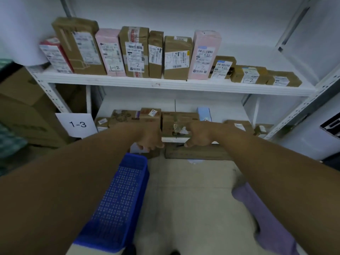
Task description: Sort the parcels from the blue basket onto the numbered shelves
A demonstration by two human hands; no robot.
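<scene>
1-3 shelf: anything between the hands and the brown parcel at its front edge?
Nothing visible. The left hand and right hand hover at the 1-3 shelf front edge, flanking the brown parcel; the gap to it looks free. Whether they touch it cannot be told.

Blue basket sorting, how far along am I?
Done: a row of parcels stands on the upper shelf, several marked 1-2; more sit by the 1-3 sign. In hand: left hand and right hand reach at the edge of the lower shelf; a grip is unclear. Left: the visible part of the blue basket shows no parcels, so probably little.
</scene>
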